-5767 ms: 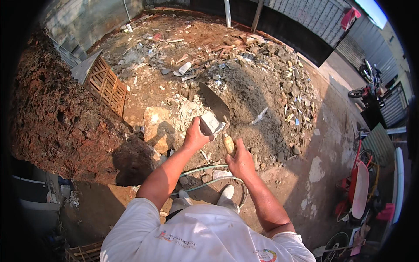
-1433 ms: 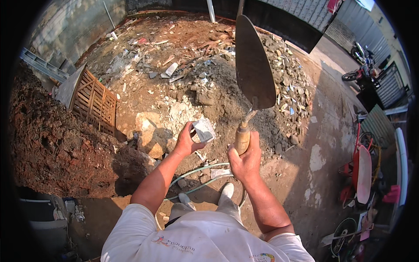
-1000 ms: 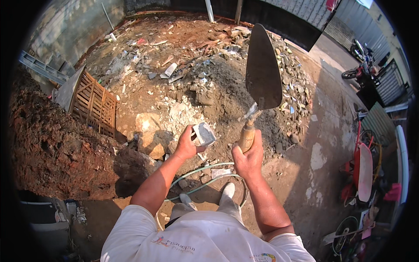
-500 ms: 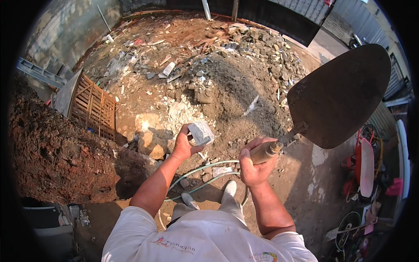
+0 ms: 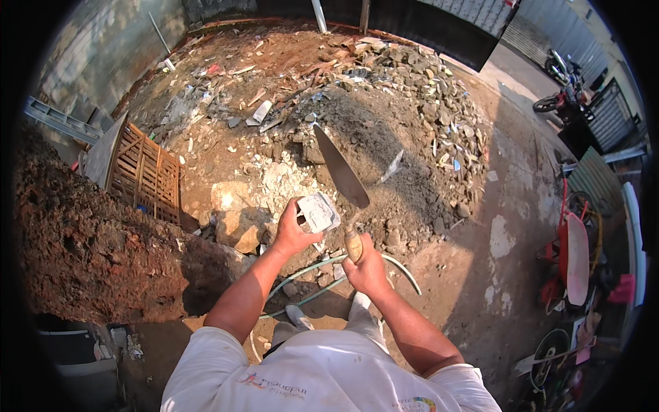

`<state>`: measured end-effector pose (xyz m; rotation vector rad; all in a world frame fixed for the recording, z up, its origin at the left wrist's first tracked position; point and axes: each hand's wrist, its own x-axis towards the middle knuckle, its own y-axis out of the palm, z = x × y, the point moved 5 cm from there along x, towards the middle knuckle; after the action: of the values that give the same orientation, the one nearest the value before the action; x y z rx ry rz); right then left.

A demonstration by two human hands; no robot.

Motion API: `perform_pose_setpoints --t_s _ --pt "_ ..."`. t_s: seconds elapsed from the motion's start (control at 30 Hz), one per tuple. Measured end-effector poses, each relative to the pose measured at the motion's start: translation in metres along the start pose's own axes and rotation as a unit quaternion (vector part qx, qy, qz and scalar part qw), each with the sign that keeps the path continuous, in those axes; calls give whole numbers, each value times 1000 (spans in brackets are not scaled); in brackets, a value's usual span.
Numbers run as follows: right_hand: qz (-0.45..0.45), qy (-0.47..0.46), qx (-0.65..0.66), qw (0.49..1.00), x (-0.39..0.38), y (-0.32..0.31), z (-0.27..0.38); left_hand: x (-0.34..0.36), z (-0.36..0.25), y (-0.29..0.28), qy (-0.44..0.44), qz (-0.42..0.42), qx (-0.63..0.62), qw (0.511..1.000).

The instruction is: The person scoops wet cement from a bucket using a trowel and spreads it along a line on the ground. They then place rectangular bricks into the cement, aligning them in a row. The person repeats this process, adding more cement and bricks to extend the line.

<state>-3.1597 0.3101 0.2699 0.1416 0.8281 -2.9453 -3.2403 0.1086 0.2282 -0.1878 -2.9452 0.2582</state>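
My left hand is closed around a pale grey-white block, gripping it by its left side. The block looks like a piece of light concrete, with its top face catching the sun. Wrapped round a worn wooden handle, my right hand holds a trowel just right of the block. Its dark metal blade points up and away, turned nearly edge-on, and appears close to the block without overlapping it.
Ahead lies a mound of sandy soil with stone rubble behind it. To the left are a wooden slatted crate and a rough reddish-brown mass. A green hose loops near my feet. Rightward stands a red wheelbarrow.
The trowel has swung from the far right in toward the block, its blade turning from broadside to nearly edge-on. My right hand moved left; the left hand and block barely shifted.
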Motion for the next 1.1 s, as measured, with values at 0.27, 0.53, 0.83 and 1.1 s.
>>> perform_pose_setpoints --t_s 0.27,0.53,0.83,1.1 --pt "-92 -88 37 991 -3 -34 70 -5 5 -20 -26 -60 5 998" --pt "91 42 -59 993 6 11 -25 -8 1 -8 -20 15 23 999" --pt "-93 -94 83 988 -20 -40 64 -19 -9 -19 -6 -26 2 1000" --pt "-19 -59 64 996 -21 -30 62 -33 3 -20 -33 -42 -21 998"
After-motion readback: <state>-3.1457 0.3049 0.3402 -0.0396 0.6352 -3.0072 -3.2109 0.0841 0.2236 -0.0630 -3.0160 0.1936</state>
